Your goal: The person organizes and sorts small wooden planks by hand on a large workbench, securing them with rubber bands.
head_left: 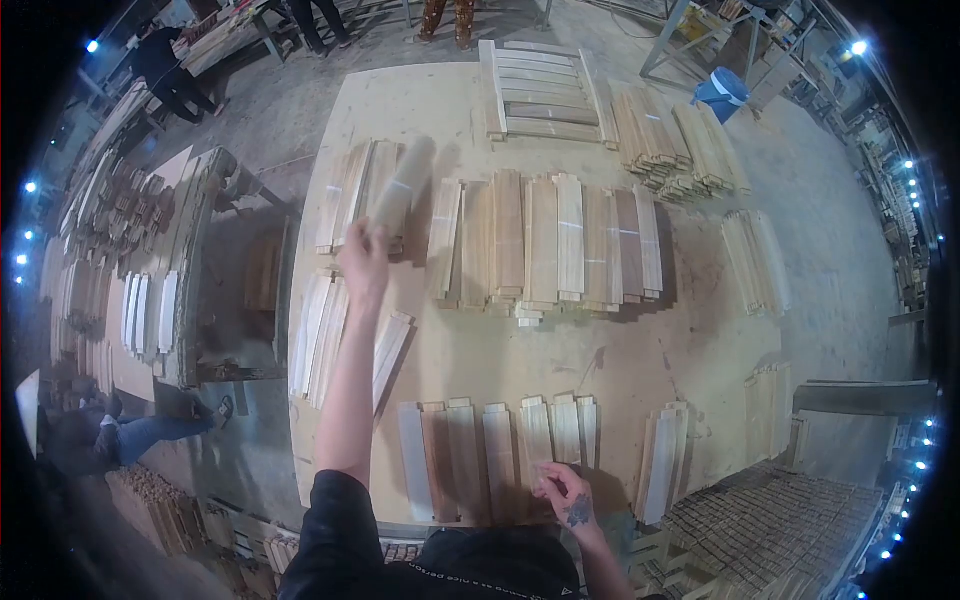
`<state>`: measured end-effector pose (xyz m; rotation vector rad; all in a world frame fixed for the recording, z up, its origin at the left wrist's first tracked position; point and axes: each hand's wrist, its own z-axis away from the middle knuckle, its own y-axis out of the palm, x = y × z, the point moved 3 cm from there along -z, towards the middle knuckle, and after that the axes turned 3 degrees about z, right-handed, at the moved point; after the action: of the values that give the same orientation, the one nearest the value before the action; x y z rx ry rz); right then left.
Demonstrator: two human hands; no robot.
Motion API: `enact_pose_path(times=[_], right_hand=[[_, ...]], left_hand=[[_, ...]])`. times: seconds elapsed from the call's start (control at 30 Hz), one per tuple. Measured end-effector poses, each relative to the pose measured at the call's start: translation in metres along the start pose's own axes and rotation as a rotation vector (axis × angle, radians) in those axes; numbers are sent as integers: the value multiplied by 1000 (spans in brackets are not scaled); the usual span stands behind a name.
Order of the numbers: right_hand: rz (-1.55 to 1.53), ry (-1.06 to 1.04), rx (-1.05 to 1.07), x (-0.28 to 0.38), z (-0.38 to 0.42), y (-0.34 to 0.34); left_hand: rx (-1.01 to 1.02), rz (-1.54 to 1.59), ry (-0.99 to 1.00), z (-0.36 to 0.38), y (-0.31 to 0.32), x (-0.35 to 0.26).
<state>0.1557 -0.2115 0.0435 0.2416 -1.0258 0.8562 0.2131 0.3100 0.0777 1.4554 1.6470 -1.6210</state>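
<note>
My left hand [364, 262] reaches out over the upper left stack of wooden slats [345, 195]. Its fingers are closed on the near end of one slat [407, 180], which is tilted and blurred by motion. Near the front edge, my right hand [562, 492] rests at the lower part of a row of slats [498, 450]; its fingers are bent together, and what they hold, if anything, is too small to make out. Between the hands and the far side lies a wide row of stacked slats [540, 240]. More slats [320, 340] lie beside my left forearm.
At the table's [470, 360] far side are a slatted wooden frame [545, 92] and more stacks [650, 130]. Other slats [665, 460] lie right of my right hand. A blue bucket [722, 92] stands beyond. Other people [165, 65] are at the upper left, top and lower left.
</note>
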Motion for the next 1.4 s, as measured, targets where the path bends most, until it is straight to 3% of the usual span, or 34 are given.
enact_pose_path(times=[0.1,0.2,0.23,0.33,0.43,0.6,0.67,0.73,0.83,0.93,1.0,1.03,1.07,1.17,1.27,1.3,1.4], right_hand=[[49,-17,-9,4,-1,-1],[140,-60,-26,7,-2,-3],[140,-45,-23,4,-2,-3],[122,-24,-22,1,-3,-3],[193,-72,-35,5,-3,-3],[71,-13,-5,3,-1,-1],[-4,25,13,-3,-2,0],[24,23,10,-3,-2,1],[85,-46,-12,2,-2,-1],[39,-20,-17,0,-1,0],[-5,14,-14,-4,-1,1],[-13,17,-14,-5,-2,0],[-20,20,-14,-5,-2,0],[148,28,-22,9,-3,-5],[63,24,-12,-9,-3,-3],[72,16,-12,-7,-3,-3],[78,5,-14,0,-2,-2]], left_hand=[[-125,60,55,-39,-17,17],[-147,-201,-24,-65,-33,19],[-61,-379,-27,-75,-35,29],[12,-530,-8,-80,-39,44],[33,-479,-30,-81,-40,54],[-191,-501,274,-42,-16,29],[159,-401,490,-3,19,14],[203,-374,410,42,52,-15],[262,-332,98,49,76,0],[227,-285,285,35,51,-23],[83,-258,422,9,24,-29],[-1,-269,350,-3,8,-40],[-93,-291,405,-22,-6,-40],[-263,-443,389,-80,-36,-2],[90,-740,244,-115,-28,77],[91,-634,251,-111,-26,78],[-221,-606,381,-92,-22,63]])
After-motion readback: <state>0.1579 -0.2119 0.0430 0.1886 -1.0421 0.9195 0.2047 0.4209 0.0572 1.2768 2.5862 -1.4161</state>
